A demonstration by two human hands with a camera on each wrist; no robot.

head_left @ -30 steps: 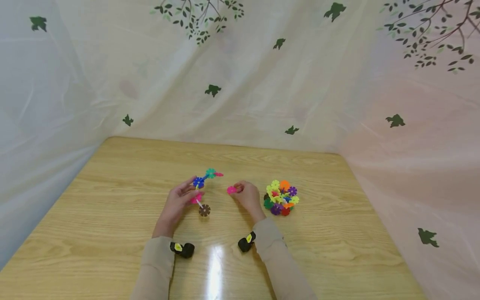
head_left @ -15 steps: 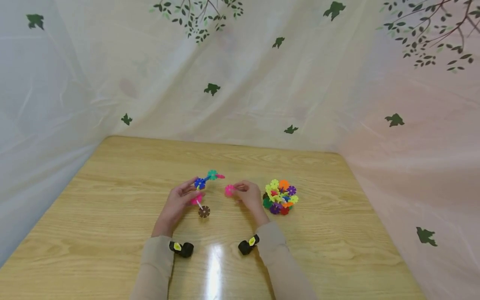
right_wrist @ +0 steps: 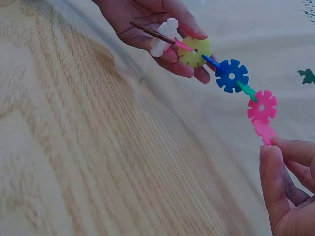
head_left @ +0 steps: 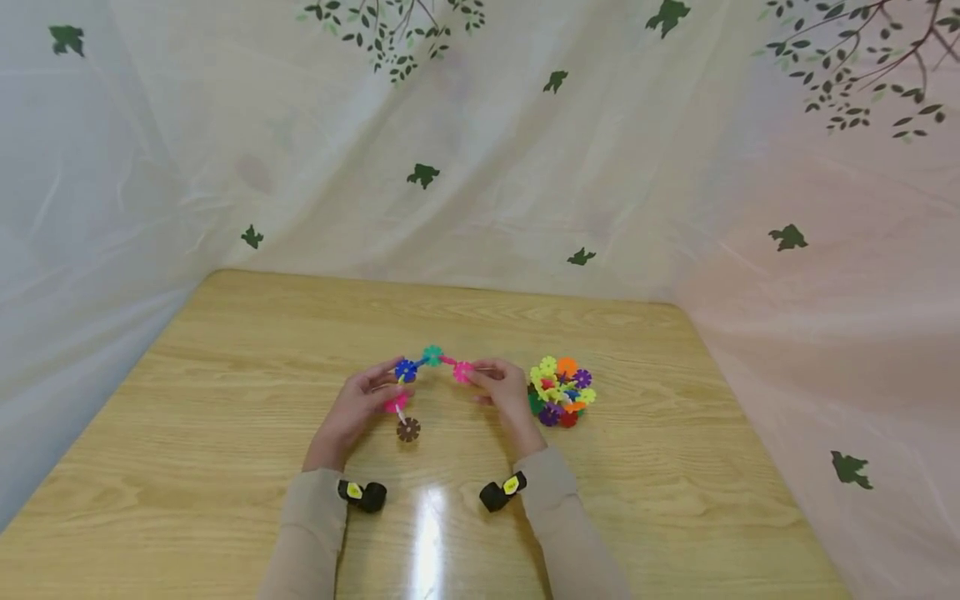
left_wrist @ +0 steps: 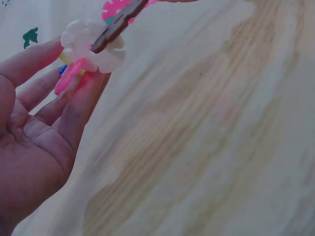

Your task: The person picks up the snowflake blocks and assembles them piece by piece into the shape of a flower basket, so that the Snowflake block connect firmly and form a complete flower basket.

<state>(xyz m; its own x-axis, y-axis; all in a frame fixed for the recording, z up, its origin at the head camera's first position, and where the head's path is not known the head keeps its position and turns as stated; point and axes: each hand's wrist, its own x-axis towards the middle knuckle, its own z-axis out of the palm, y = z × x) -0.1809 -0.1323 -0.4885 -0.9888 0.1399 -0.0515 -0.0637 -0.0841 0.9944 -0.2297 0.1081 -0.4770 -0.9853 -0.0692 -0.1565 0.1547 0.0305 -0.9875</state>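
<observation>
My left hand [head_left: 356, 408] holds a curved chain of interlocking plastic snowflake discs, pinching it near a pink disc [left_wrist: 70, 77] and a yellow disc [right_wrist: 194, 52]. A brown disc [head_left: 408, 430] hangs at the near end beside a white disc [left_wrist: 81, 46]. Beyond the fingers, blue [right_wrist: 232, 76], green [head_left: 432, 356] and pink [right_wrist: 262, 106] discs continue the chain. Between thumb and fingertip, my right hand [head_left: 508, 398] pinches another pink disc [right_wrist: 265, 132], which meets the chain's far pink disc. Whether their slots are fully engaged I cannot tell.
A cluster of many-coloured snowflake discs [head_left: 562, 392] sits on the wooden table [head_left: 675, 467], just right of my right hand. Behind the table hangs a pale curtain [head_left: 495, 183] with leaf and bird prints. Each wrist wears a black camera band.
My right hand has brought its pink disc up to the chain's far end, where a gap was before. The chain in my left hand has shifted slightly to the right.
</observation>
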